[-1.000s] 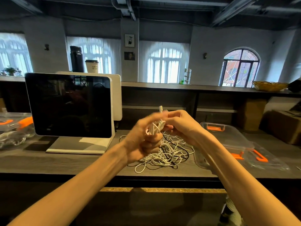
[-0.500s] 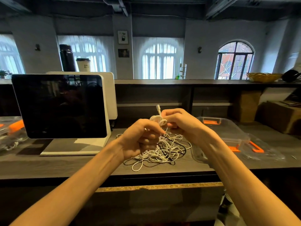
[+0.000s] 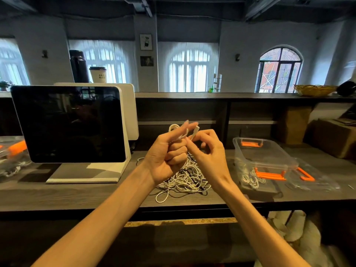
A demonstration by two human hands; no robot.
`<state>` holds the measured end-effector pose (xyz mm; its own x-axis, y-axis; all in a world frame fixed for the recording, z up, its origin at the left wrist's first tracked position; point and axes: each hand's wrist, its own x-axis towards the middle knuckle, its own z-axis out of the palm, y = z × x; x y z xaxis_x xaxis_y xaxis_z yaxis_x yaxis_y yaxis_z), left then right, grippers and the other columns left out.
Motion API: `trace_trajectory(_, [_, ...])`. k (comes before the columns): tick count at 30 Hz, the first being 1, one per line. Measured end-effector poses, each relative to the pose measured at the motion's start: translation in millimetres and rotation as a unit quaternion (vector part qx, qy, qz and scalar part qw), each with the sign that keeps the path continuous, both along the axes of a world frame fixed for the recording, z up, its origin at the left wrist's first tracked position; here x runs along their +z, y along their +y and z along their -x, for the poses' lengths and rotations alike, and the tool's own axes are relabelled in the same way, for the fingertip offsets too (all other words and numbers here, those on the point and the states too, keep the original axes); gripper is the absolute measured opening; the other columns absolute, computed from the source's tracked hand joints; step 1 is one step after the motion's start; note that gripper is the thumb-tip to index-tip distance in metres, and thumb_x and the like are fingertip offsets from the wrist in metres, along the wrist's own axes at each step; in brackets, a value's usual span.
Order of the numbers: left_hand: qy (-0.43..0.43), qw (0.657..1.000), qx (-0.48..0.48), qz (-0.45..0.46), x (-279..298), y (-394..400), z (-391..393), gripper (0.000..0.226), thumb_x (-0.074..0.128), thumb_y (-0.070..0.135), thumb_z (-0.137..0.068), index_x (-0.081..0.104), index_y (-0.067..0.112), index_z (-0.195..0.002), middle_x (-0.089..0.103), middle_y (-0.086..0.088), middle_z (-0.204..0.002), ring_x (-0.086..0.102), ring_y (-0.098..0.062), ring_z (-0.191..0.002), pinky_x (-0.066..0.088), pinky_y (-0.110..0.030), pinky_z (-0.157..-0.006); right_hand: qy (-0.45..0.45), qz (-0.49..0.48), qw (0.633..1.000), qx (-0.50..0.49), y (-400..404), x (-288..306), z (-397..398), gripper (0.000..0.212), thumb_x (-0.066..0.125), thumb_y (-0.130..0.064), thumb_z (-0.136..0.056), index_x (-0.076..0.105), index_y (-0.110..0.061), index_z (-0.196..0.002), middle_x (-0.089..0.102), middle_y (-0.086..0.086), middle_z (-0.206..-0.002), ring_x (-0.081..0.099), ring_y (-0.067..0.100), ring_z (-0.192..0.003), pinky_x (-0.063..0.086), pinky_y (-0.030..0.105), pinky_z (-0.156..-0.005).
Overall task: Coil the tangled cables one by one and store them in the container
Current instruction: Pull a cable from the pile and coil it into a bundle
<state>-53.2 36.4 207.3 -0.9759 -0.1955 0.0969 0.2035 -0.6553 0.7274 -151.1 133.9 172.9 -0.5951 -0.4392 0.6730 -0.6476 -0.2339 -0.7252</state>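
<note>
Left hand (image 3: 165, 157) grips a white coil (image 3: 176, 130) above the cable pile (image 3: 185, 178); right hand (image 3: 207, 151), now drawn slightly apart, pinches its plug (image 3: 194, 132). Container (image 3: 264, 158) sits right.

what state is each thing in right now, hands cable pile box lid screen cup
left hand: gripping a coiled white cable
right hand: pinching the cable's plug end
white cable: partly coiled, held up
cable pile: tangled on the counter
container: open, some white cable inside
container lid: off, lying flat beside it
screen: dark
paper cup: upright, lidded
</note>
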Motion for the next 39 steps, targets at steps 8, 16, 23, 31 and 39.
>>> trace_trajectory(8, [-0.080, 0.963, 0.116, 0.228, 3.8, 0.5, -0.7, 0.032, 0.057, 0.038, -0.100, 0.064, 0.017, -0.077, 0.034, 0.007, -0.049, 0.026, -0.004, -0.036, 0.020, -0.014, -0.036, 0.314, 0.064, 0.937, -0.138, 11.6, -7.7, 2.8, 0.017, 0.066, -0.019, -0.095, 0.076, -0.006, -0.091, 0.064, 0.004, -0.095, 0.056, 0.019, -0.081, 0.048, 0.038, -0.060])
trace_trajectory(16, [-0.067, 0.960, 0.097, 0.254, 7.3, 0.3, -5.4, 0.045, 0.051, 0.047, -0.101, 0.057, 0.015, -0.070, 0.041, 0.002, -0.056, 0.032, -0.005, -0.039, 0.024, -0.011, -0.038, -0.151, 0.074, 0.952, 0.257, 17.5, 8.6, -22.4, 0.022, 0.055, -0.030, -0.101, 0.071, -0.021, -0.088, 0.066, 0.002, -0.088, 0.056, 0.011, -0.064, 0.038, 0.021, -0.051])
trace_trajectory(23, [-0.049, 0.965, 0.111, 0.233, -0.2, -2.6, -10.0, 0.038, 0.049, 0.049, -0.100, 0.057, 0.015, -0.086, 0.049, 0.000, -0.063, 0.028, -0.004, -0.040, 0.022, -0.011, -0.039, -0.122, -0.032, 0.963, 0.236, 19.9, 25.6, -24.7, 0.030, 0.048, -0.031, -0.105, 0.054, -0.012, -0.084, 0.051, -0.007, -0.065, 0.038, 0.009, -0.056, 0.029, 0.021, -0.046])
trace_trajectory(31, [0.019, 0.978, 0.033, 0.205, 9.7, -4.4, -19.7, 0.058, 0.035, 0.069, -0.095, 0.055, 0.016, -0.082, 0.038, 0.000, -0.056, 0.027, -0.003, -0.036, 0.020, -0.012, -0.036, -0.097, -0.082, 0.971, 0.201, 30.7, 48.7, -29.6, 0.041, 0.060, -0.028, -0.099, 0.061, -0.025, -0.059, 0.048, 0.006, -0.099, 0.053, 0.008, -0.081, 0.042, 0.021, -0.050])
trace_trajectory(39, [-0.015, 0.973, 0.073, 0.220, 10.4, -7.9, -19.2, 0.062, 0.032, 0.070, -0.097, 0.051, 0.012, -0.087, 0.038, 0.000, -0.061, 0.028, -0.004, -0.039, 0.010, -0.020, -0.043, 0.050, -0.128, 0.979, 0.148, 31.3, 50.6, -31.9, 0.031, 0.062, -0.035, -0.100, 0.069, -0.021, -0.073, 0.047, 0.012, -0.095, 0.050, 0.025, -0.080, 0.043, 0.032, -0.063])
